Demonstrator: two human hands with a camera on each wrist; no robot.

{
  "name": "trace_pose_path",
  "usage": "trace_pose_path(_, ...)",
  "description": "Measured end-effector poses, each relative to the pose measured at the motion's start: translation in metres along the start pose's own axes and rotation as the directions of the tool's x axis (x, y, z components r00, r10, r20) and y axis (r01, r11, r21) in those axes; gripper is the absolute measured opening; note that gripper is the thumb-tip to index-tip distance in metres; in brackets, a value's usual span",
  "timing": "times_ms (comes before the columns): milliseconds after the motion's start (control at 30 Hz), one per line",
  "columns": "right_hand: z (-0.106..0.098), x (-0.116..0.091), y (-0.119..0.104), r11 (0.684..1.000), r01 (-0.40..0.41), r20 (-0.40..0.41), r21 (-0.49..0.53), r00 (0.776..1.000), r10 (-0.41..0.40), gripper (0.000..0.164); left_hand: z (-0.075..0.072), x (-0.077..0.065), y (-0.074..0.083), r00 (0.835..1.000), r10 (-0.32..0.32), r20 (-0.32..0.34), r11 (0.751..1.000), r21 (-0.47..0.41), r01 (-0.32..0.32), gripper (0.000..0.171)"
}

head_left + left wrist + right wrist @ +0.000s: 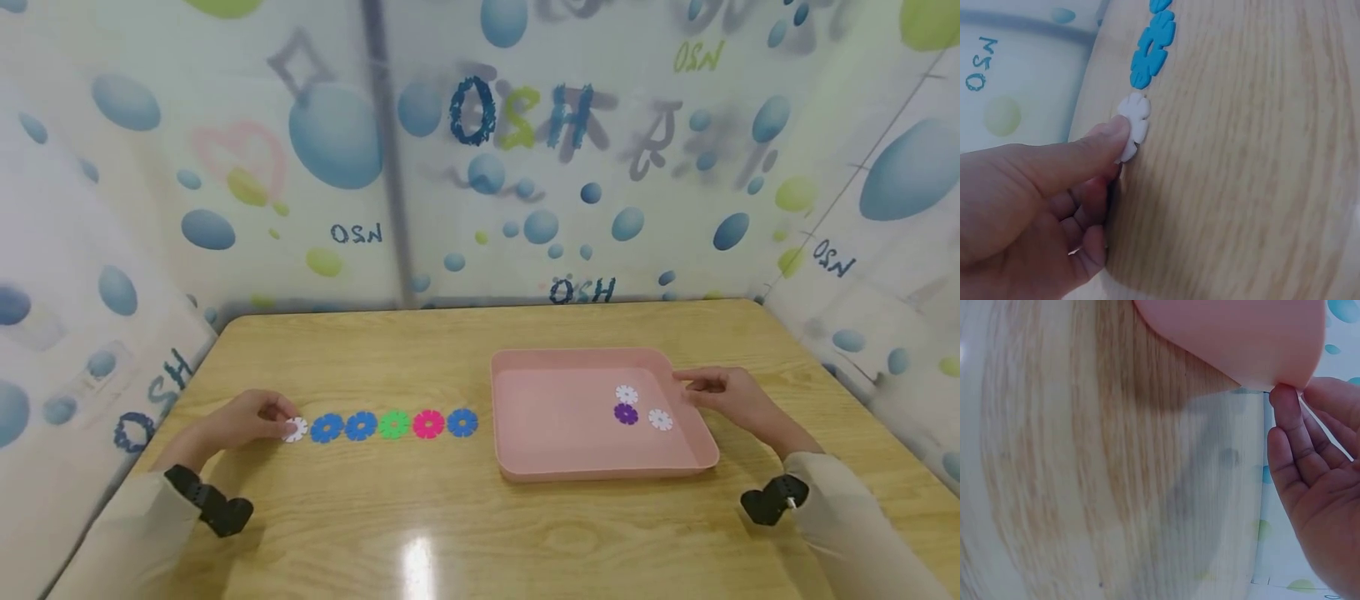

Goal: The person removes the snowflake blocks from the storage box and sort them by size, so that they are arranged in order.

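In the middle left of the head view, the left hand [255, 417] has its thumb and fingers closed in a pinch on the white snowflake disc [300, 429], which is at the left end of a row on the counter [360, 517], just beside the nearest blue snowflake disc [327, 428]. At the right of the frame, the fingers of the right hand [723, 396] pinch the rim of the pink tray [555, 425]. The step seems to be placing the white disc in line; to do it well, I would keep the disc flat, match its gap to the others, and release the thumb gently, so that the neighbour is not pushed. The disc is round, so it has no clear long axis and points nowhere; its face looks mostly upward, though I cannot tell if its gripped edge is slightly raised. The row's long axis runs left to right across the frame, as does the tray's.
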State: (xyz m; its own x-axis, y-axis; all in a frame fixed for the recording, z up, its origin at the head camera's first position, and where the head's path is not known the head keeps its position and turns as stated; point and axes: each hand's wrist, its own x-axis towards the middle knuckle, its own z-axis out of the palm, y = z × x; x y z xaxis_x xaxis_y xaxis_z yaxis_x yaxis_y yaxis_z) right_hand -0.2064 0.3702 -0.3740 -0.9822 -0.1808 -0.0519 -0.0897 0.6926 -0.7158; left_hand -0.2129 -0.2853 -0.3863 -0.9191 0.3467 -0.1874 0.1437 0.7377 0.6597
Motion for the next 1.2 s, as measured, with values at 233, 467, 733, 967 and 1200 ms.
trace_pose_path(233, 0.0, -0.001, -0.001, 1.0, 0.0, -0.011, -0.003, 1.0, 0.0, 0.046, 0.001, 0.001, -0.003, 0.999, 0.027, -0.034, 1.0, 0.0, -0.027, 0.021)
trace_pose_path(467, -0.001, 0.0, -0.001, 1.0, 0.01, -0.019, 0.006, 1.0, -0.01, 0.046, -0.001, 0.001, 0.0, 0.998, 0.028, -0.05, 0.999, -0.017, -0.029, 0.025)
trace_pose_path(733, 0.0, 0.0, -0.001, 1.0, 0.013, -0.018, 0.008, 1.0, -0.012, 0.046, -0.003, 0.013, 0.031, 0.99, 0.113, -0.086, 0.992, -0.054, -0.118, 0.028)
trace_pose_path(967, 0.0, 0.001, -0.001, 1.0, -0.004, -0.022, 0.008, 1.0, 0.004, 0.046, 0.012, 0.031, 0.076, 0.971, 0.238, -0.003, 0.965, -0.11, -0.236, 0.025)
trace_pose_path(1200, -0.001, 0.0, -0.001, 1.0, -0.004, -0.01, -0.003, 1.0, 0.004, 0.045, 0.027, 0.051, 0.119, 0.947, 0.319, 0.026, 0.944, -0.09, -0.316, 0.022)
